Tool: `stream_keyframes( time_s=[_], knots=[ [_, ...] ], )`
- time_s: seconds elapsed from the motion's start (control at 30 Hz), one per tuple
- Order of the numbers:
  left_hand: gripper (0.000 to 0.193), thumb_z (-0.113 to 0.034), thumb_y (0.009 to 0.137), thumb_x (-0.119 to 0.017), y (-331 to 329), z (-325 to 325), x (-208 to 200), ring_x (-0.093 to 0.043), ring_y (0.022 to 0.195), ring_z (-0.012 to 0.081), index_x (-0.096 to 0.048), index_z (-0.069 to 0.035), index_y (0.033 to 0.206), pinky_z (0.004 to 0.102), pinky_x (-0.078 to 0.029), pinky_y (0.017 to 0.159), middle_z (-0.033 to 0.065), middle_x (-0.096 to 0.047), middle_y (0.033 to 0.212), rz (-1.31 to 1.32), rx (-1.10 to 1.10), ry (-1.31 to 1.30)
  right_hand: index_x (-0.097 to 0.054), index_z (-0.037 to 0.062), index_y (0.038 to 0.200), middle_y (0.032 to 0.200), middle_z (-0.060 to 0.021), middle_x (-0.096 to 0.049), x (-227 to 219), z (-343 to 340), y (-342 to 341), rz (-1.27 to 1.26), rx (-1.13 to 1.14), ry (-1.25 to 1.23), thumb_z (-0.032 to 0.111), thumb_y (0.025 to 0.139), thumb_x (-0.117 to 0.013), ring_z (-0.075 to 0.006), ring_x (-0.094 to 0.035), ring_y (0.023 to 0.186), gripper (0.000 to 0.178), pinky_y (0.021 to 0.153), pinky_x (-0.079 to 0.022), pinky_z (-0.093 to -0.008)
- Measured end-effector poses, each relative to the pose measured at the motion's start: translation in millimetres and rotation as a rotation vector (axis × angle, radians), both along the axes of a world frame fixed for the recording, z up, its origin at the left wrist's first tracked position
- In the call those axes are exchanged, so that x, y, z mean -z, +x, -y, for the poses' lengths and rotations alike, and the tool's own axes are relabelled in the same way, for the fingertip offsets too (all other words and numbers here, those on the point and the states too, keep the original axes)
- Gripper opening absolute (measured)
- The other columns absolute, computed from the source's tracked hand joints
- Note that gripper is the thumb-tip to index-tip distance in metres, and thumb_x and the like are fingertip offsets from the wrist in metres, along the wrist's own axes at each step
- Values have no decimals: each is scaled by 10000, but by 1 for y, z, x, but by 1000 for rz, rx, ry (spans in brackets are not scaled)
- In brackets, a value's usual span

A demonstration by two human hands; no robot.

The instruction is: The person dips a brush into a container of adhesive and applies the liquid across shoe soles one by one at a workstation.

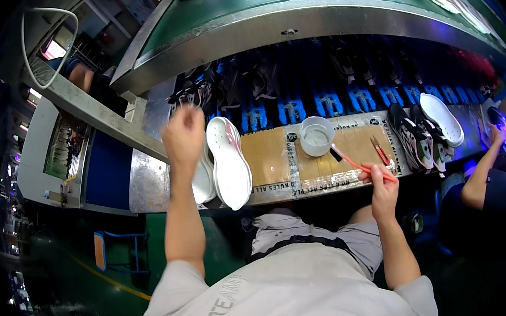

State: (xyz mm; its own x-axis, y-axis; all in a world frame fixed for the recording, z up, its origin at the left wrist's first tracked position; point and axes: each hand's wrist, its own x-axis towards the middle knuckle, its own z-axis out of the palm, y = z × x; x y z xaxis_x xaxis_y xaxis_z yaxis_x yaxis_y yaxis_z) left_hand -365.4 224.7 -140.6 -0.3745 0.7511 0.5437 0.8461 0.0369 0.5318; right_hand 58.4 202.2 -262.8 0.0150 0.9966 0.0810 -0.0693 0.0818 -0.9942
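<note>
My right hand (383, 193) grips the thin orange handle of a small brush (351, 162). The brush's black head lies beside a translucent plastic cup (317, 136) with clear liquid in it. My left hand (184, 135) is raised over the left part of the bench, its fingers curled and smeared by motion. Just right of that hand lies a white shoe sole (232, 172) with pink on its edge. A second white sole (204, 178) is partly hidden beneath my left hand and the first sole. Small red-handled snips (380, 150) rest near my right hand.
Taped cardboard (268, 156) covers the bench. Black-and-white shoe uppers (412, 139) and another white sole (441, 118) stand at the right. Behind, blue holders (291, 110) carry dark shoes below a green conveyor (238, 7). A co-worker's arm (480, 179) is at far right.
</note>
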Motion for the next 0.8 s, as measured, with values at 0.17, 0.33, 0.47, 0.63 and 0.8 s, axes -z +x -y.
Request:
stream_keyframes(
  time_s=[0.17, 0.33, 0.47, 0.63, 0.8],
  knots=[
    [487, -399, 825, -817, 34, 72, 92, -708, 833, 471, -674, 49, 950, 542, -559, 760, 272, -720, 851, -174, -157, -518, -730, -53, 1083, 848, -74, -732, -34, -39, -27, 268, -111, 127, 182, 1067, -573, -123, -667, 794, 283, 742, -515, -282],
    [791, -351, 777, -873, 52, 76, 111, -719, 906, 444, -534, 141, 1295, 514, -567, 798, 281, -727, 967, -144, -232, -663, -751, 12, 1037, 803, -145, -754, -44, -83, -52, 732, -232, 318, 198, 1006, -635, -245, -727, 719, 221, 666, -534, -349],
    [897, -298, 768, -883, 53, 72, 115, -715, 931, 447, -434, 132, 1414, 510, -564, 809, 279, -725, 1023, -117, -200, -628, -753, 35, 1037, 797, -167, -742, -30, -105, -64, 847, -255, 256, 214, 981, -648, -315, -726, 741, 214, 686, -540, -390],
    [642, -223, 827, -805, 22, 76, 154, -710, 928, 466, -556, 106, 1319, 514, -556, 810, 285, -727, 1014, 30, -128, -432, -755, 34, 1050, 817, -158, -753, -37, -101, -62, 799, -204, 275, 224, 995, -641, -304, -742, 765, 228, 699, -551, -382],
    [505, -184, 942, -569, 8, 89, 157, -718, 1047, 388, -552, 64, 1381, 464, -581, 899, 234, -699, 1245, 1487, 398, -297, -744, -12, 1064, 843, -136, -768, -45, -84, -45, 614, -128, 370, 186, 1024, -635, -209, -759, 795, 230, 713, -559, -301]
  ],
)
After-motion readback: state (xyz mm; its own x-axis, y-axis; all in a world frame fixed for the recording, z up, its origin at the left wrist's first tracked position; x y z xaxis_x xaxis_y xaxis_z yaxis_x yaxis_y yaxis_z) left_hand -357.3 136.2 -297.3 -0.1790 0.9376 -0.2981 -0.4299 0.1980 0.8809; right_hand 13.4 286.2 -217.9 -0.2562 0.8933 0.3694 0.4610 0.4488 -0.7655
